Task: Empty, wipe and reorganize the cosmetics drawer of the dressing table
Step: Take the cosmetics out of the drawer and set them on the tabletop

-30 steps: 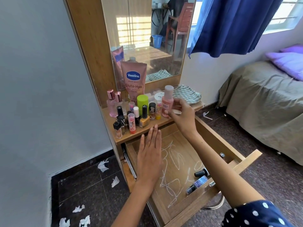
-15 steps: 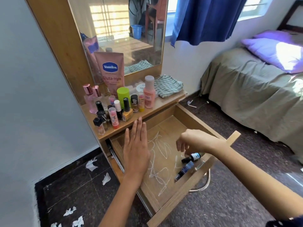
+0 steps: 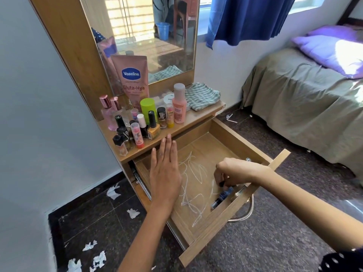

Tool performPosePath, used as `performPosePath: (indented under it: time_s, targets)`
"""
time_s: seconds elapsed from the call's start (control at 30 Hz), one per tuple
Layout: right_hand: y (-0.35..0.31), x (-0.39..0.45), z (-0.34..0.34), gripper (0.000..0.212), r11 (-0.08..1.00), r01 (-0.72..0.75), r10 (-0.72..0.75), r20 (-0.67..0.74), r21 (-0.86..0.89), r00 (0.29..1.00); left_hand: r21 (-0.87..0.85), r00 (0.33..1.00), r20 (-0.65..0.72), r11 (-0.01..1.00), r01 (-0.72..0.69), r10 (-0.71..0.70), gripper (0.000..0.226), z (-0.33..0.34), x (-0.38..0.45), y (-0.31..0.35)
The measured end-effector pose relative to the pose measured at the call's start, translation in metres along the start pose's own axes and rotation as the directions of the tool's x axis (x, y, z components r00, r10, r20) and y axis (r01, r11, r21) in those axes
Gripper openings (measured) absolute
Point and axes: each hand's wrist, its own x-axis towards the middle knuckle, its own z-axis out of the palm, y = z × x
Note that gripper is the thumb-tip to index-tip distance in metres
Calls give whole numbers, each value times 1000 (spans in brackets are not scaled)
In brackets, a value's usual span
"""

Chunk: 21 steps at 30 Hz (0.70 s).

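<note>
The wooden drawer (image 3: 231, 132) of the dressing table stands pulled out, its bottom streaked with white scribbles. My left hand (image 3: 165, 171) hovers flat, fingers straight, over the drawer's left side. My right hand (image 3: 233, 171) reaches into the front right corner and its fingers curl round a small dark bottle (image 3: 222, 183), mostly hidden under them. A second dark blue bottle (image 3: 223, 197) lies against the drawer's front board. On the shelf (image 3: 204, 116) above stand several cosmetics: a pink Vaseline tube (image 3: 132, 77), a peach bottle (image 3: 179, 107), a green cap container (image 3: 148, 109), nail polishes.
A folded striped cloth (image 3: 202, 96) lies at the shelf's right end. Torn white paper scraps (image 3: 94, 260) litter the dark floor at the left. A bed (image 3: 306, 107) with a purple pillow stands to the right. A metal handle (image 3: 243, 214) hangs under the drawer front.
My right hand let go of the peach bottle on the shelf, came down into the drawer's front corner and closed on a small dark bottle. My left hand stayed flat.
</note>
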Motion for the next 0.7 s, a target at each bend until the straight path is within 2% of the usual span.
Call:
performPosePath:
  time_s: [0.1, 0.17, 0.27, 0.37, 0.47, 0.57, 0.7]
  targets:
    - [0, -3, -10, 16, 979, 27, 1, -142, 201, 990, 0, 1000, -5, 1000, 8, -8, 71, 0, 1, 0]
    - [-1, -5, -22, 16, 911, 90, 22, -265, 403, 964, 9, 1000, -1, 1000, 6, -6, 72, 0, 1, 0]
    - [-12, -3, -42, 17, 786, 224, 120, -498, 576, 859, 37, 1000, -1, 999, 5, -5, 74, 2, 1, -1]
    - [-35, 9, -60, 21, 685, 384, 257, -699, 619, 667, 52, 1000, 3, 999, 9, -9, 73, 2, 0, -1]
    - [-59, 24, -74, 19, 661, 448, 363, -780, 601, 510, 64, 1000, 0, 998, 11, -11, 70, 2, 0, 0]
    - [-79, 40, -81, 19, 667, 437, 434, -792, 603, 429, 81, 1000, -10, 997, 16, -15, 68, 1, 0, 0]
    - [-97, 59, -80, 20, 714, 412, 453, -822, 566, 344, 110, 999, -31, 993, 35, -32, 68, -1, -1, 3]
